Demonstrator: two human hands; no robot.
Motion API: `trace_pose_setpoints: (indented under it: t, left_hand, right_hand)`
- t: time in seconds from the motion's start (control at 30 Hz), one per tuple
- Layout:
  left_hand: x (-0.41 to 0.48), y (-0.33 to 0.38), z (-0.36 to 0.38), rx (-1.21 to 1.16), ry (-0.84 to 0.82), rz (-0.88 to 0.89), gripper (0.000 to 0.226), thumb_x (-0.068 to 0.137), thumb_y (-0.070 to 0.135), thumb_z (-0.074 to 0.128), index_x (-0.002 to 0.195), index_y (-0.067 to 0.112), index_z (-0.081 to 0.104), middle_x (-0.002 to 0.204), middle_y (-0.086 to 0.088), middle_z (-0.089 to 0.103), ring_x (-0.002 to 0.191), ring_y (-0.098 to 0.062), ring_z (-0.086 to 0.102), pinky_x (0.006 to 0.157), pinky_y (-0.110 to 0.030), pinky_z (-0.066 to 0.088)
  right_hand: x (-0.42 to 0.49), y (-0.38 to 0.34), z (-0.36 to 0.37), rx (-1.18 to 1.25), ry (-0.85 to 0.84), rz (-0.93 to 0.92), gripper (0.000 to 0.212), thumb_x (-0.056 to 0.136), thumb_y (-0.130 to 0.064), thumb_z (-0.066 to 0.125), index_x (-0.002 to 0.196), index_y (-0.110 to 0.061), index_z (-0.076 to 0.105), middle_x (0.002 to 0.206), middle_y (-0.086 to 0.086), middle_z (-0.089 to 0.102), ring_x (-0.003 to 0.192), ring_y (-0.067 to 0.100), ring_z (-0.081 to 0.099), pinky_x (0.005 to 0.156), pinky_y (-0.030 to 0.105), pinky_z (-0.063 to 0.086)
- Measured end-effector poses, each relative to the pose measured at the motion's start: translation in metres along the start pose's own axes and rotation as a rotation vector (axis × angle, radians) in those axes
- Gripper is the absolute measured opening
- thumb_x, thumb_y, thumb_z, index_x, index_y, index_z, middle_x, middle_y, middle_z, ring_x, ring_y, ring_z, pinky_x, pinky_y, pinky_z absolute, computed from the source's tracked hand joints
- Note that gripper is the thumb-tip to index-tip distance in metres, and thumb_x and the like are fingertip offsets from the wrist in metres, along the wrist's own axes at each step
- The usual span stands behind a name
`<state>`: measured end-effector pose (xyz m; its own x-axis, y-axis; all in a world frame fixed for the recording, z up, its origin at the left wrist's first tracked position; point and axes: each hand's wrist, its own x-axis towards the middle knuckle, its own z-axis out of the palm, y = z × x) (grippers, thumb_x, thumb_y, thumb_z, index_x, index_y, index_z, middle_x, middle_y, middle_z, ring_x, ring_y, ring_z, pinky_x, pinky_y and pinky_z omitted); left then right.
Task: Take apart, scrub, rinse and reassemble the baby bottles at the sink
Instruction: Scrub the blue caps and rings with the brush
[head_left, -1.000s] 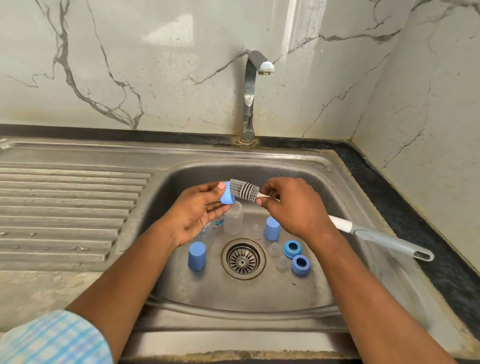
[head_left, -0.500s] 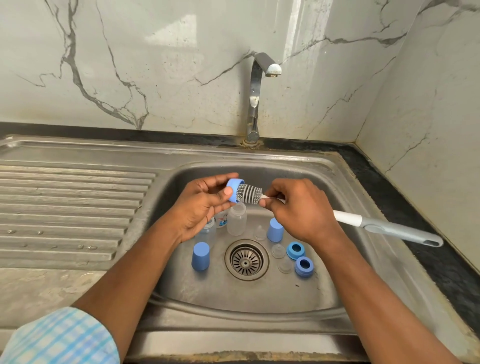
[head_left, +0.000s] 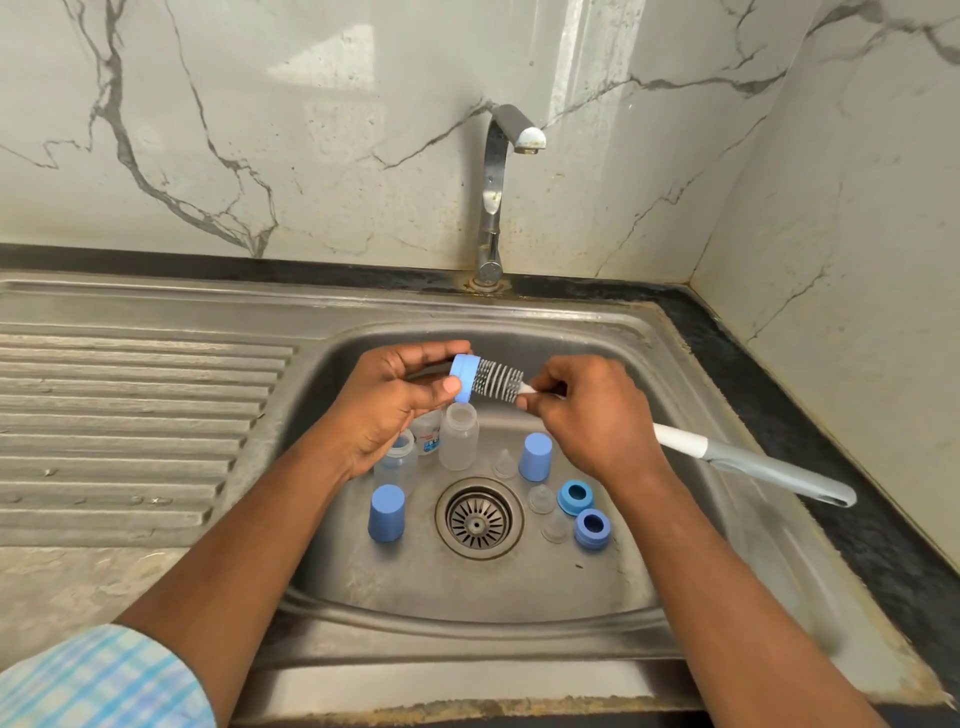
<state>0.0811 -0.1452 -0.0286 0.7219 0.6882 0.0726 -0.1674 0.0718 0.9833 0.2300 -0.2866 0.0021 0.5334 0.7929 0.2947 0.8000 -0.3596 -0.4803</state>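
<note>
- Left hand (head_left: 384, 400): fingers and thumb pinch the blue screw ring (head_left: 464, 378).
- Right hand (head_left: 597, 415): fingers curl around the bottle brush (head_left: 496, 383); the bristle end sits against the ring.

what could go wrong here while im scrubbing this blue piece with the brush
The left hand only pinches the blue piece by its fingertips, so the brush in the right hand might pop it loose. It would likely fall onto the upright open bottles below and could topple them.
</note>
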Motion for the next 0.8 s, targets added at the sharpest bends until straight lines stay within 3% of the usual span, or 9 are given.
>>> trace_pose_setpoints:
  t: [0.13,0.27,0.43,0.6,0.7,0.8]
  left_hand:
    - [0.0003,0.0016,-0.0109,-0.053,0.094,0.005,0.033,0.086,-0.005,0.061,0.111,0.015,0.069,0.106,-0.003,0.076,0.102,-0.019,0.069,0.093,-0.034,0.056]
    - [-0.0023,-0.0014,-0.0037,-0.113,-0.005,-0.029,0.042,0.074,0.003,0.064,0.114,0.011,0.068,0.107,-0.007,0.075,0.099,-0.021,0.071,0.084,-0.028,0.058]
    - [0.0006,0.0014,-0.0101,-0.115,0.055,-0.004,0.044,0.072,0.005,0.065,0.115,0.011,0.068,0.109,-0.007,0.074,0.105,-0.021,0.069,0.093,-0.032,0.056]
    - [-0.0012,-0.0027,-0.0045,-0.203,-0.012,-0.051,0.042,0.077,0.007,0.062,0.119,0.005,0.065,0.112,-0.011,0.073,0.102,-0.021,0.071,0.085,-0.031,0.059]
    - [-0.0010,-0.0023,-0.0060,-0.163,-0.011,-0.033,0.043,0.073,0.004,0.065,0.116,0.007,0.067,0.112,-0.012,0.073,0.102,-0.023,0.071,0.084,-0.031,0.059]
    - [0.0025,-0.0008,-0.0104,-0.167,0.073,-0.017,0.042,0.072,0.006,0.065,0.114,0.009,0.068,0.107,-0.009,0.075,0.101,-0.021,0.070,0.084,-0.030,0.059]
  right_hand:
    - [-0.0036,-0.0063,0.0030,-0.052,-0.043,-0.092,0.013,0.088,-0.041,0.070,0.089,-0.028,0.070,0.077,-0.009,0.066,0.074,0.015,0.060,0.068,0.035,0.050]
    - [-0.0011,-0.0021,0.0017,0.012,0.031,-0.042,0.010,0.087,-0.038,0.071,0.085,-0.028,0.069,0.067,-0.012,0.058,0.067,0.013,0.055,0.062,0.031,0.042]
    - [-0.0039,-0.0045,0.0043,-0.015,-0.100,-0.069,0.012,0.088,-0.040,0.071,0.088,-0.028,0.070,0.076,-0.009,0.065,0.071,0.014,0.059,0.068,0.036,0.051]
    - [-0.0021,-0.0022,0.0026,0.040,0.025,-0.073,0.009,0.089,-0.039,0.069,0.086,-0.031,0.067,0.068,-0.013,0.058,0.067,0.012,0.055,0.062,0.031,0.044]
    - [-0.0008,-0.0005,0.0079,0.087,-0.048,-0.018,0.016,0.086,-0.038,0.073,0.075,-0.031,0.062,0.066,-0.011,0.060,0.066,0.014,0.057,0.062,0.034,0.048]
    - [-0.0019,-0.0006,0.0105,0.092,-0.120,-0.035,0.015,0.087,-0.038,0.071,0.077,-0.029,0.064,0.069,-0.008,0.064,0.066,0.014,0.059,0.064,0.038,0.052]
